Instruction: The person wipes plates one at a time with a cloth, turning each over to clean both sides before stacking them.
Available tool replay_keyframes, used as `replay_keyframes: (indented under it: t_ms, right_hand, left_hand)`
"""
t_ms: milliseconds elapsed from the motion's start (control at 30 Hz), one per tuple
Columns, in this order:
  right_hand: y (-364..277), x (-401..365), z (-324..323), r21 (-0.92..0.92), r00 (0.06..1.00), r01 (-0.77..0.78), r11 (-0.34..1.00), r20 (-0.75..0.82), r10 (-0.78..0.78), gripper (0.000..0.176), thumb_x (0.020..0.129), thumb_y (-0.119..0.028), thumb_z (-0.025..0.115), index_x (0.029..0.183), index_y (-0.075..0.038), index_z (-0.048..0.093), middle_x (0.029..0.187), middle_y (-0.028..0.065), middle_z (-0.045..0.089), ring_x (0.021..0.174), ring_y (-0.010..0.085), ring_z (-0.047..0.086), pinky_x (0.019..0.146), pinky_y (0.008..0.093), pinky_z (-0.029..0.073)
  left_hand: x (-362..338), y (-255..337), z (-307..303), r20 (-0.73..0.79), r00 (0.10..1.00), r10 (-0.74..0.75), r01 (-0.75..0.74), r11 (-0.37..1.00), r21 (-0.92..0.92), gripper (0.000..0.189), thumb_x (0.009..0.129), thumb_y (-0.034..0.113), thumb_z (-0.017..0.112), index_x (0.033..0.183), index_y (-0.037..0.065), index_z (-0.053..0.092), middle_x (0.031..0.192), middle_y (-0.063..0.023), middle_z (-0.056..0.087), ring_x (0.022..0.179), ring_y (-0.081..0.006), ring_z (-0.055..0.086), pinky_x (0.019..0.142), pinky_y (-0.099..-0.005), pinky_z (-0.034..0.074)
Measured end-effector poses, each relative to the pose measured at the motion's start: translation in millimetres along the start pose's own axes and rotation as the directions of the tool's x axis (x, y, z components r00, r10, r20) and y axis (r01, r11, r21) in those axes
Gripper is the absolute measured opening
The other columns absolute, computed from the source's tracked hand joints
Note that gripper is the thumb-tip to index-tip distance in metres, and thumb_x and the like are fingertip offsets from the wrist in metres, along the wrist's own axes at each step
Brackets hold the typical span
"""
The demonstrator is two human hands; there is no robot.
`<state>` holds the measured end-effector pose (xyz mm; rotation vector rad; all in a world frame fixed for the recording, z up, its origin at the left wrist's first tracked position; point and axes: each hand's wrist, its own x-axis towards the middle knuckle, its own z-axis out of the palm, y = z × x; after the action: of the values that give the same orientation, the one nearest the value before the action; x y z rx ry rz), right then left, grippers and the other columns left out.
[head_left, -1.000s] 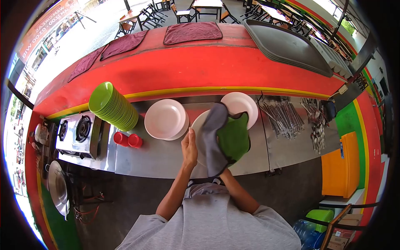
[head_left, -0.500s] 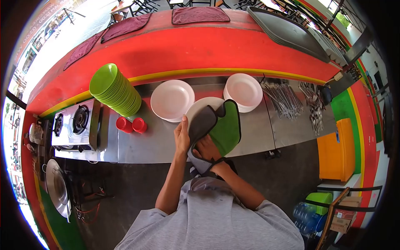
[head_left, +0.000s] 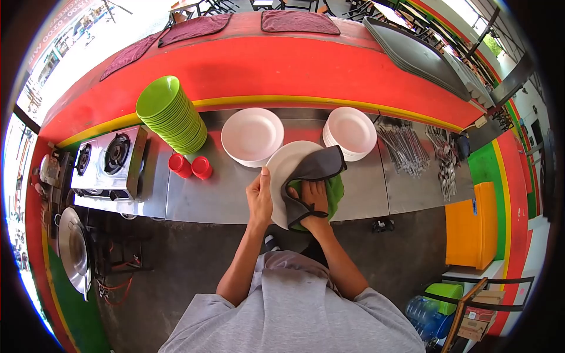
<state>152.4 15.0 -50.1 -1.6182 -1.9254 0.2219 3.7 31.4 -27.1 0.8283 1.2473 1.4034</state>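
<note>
My left hand [head_left: 259, 195] grips the left rim of a white plate [head_left: 284, 164], thumb on top, holding it above the near edge of the steel counter. Pressed on the plate's right part is a green and grey cloth [head_left: 318, 165]. My right hand [head_left: 311, 203] lies on this cloth with its fingers stretched forward, and a grey fold covers part of the palm. Beyond the held plate stand two stacks of white plates, one at left [head_left: 252, 136] and one at right [head_left: 351, 132].
A tall stack of green bowls [head_left: 176, 117] leans beside two red cups [head_left: 191, 166]. At left is a gas stove [head_left: 109, 165]. Metal cutlery [head_left: 406, 147] lies at right. Trays [head_left: 418, 56] and maroon cloths [head_left: 300, 22] rest on the red ledge. An orange bin [head_left: 471, 226] stands lower right.
The cloth has shifted and folded over, showing less green and uncovering more of the plate. My right hand has moved right and its fingers are straighter. The view has shifted slightly.
</note>
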Motion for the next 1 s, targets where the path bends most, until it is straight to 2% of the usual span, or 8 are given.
replay_keyframes:
  t_ms: [67,267,367,467,567,633,833,1000]
  right_hand:
    - [1,-8,-2,0.003,1.000,-0.017,1.000,0.000,0.017,0.067,0.098,-0.045,0.055,0.138,0.008,0.045,0.141,0.0314,0.046,0.135,0.0509,0.036,0.117,0.0559,0.025]
    - [3,-5,4,0.105,0.999,0.036,0.994,0.017,-0.038,0.065,0.098,-0.044,0.054,0.137,0.007,0.044,0.141,0.0319,0.045,0.135,0.0519,0.035,0.117,0.0582,0.022]
    - [-6,-2,4,0.125,0.995,0.091,0.988,0.022,-0.095,0.063,0.098,-0.044,0.055,0.136,0.006,0.047,0.139,0.0301,0.047,0.134,0.0505,0.037,0.116,0.0586,0.023]
    - [-14,-8,5,0.168,0.983,0.171,0.971,0.031,-0.178,0.059,0.097,-0.043,0.057,0.133,0.004,0.051,0.136,0.0269,0.051,0.132,0.0483,0.040,0.115,0.0598,0.024]
    - [-22,-18,3,0.213,0.965,0.242,0.947,0.046,-0.257,0.052,0.096,-0.039,0.058,0.127,0.004,0.056,0.130,0.0252,0.055,0.131,0.0459,0.042,0.115,0.0594,0.024]
    - [-27,-25,-4,0.227,0.952,0.255,0.940,0.108,-0.285,0.049,0.096,-0.037,0.060,0.122,0.003,0.058,0.125,0.0246,0.057,0.129,0.0449,0.044,0.115,0.0594,0.025]
    - [-33,-31,-17,0.203,0.953,0.265,0.942,0.095,-0.289,0.043,0.095,-0.030,0.060,0.119,0.006,0.060,0.125,0.0251,0.058,0.127,0.0455,0.046,0.115,0.0596,0.025]
    - [-27,-3,-19,0.078,0.985,0.169,0.982,0.021,-0.171,0.044,0.095,-0.026,0.059,0.122,0.008,0.057,0.128,0.0289,0.055,0.130,0.0489,0.041,0.116,0.0588,0.023]
  left_hand:
    - [2,-10,0,0.025,1.000,0.017,-0.015,0.998,-0.062,0.054,0.106,0.043,0.050,0.097,-0.006,0.071,0.073,0.0073,0.048,0.070,-0.0041,0.035,0.059,-0.0240,0.029]
    - [-9,3,4,0.028,0.998,0.052,-0.053,0.998,0.016,0.056,0.107,0.043,0.048,0.098,-0.007,0.071,0.074,0.0068,0.049,0.071,-0.0041,0.036,0.060,-0.0240,0.030]
    - [-14,14,7,0.036,0.995,0.098,-0.099,0.995,0.013,0.051,0.106,0.043,0.050,0.092,-0.002,0.072,0.078,0.0053,0.059,0.073,-0.0038,0.047,0.065,-0.0219,0.039]
    - [-14,7,3,0.032,0.996,0.081,-0.082,0.996,0.021,0.051,0.107,0.041,0.049,0.093,-0.003,0.072,0.079,0.0056,0.058,0.075,-0.0037,0.046,0.067,-0.0216,0.039]
    - [-16,13,-2,0.034,0.999,0.043,-0.045,0.997,0.067,0.053,0.107,0.041,0.049,0.104,-0.007,0.071,0.074,0.0068,0.050,0.070,-0.0044,0.038,0.059,-0.0244,0.031]
    - [-11,4,-3,0.023,0.997,0.077,-0.077,0.997,-0.002,0.052,0.107,0.041,0.049,0.104,-0.006,0.072,0.075,0.0067,0.050,0.071,-0.0045,0.038,0.060,-0.0243,0.031]
    - [-17,17,6,0.018,0.996,0.088,-0.087,0.995,-0.050,0.053,0.107,0.040,0.047,0.104,-0.007,0.071,0.077,0.0069,0.051,0.074,-0.0040,0.039,0.061,-0.0238,0.032]
    - [-20,15,10,0.034,0.992,0.125,-0.125,0.992,0.003,0.054,0.108,0.040,0.046,0.103,-0.007,0.071,0.074,0.0073,0.050,0.070,-0.0034,0.038,0.059,-0.0235,0.031]
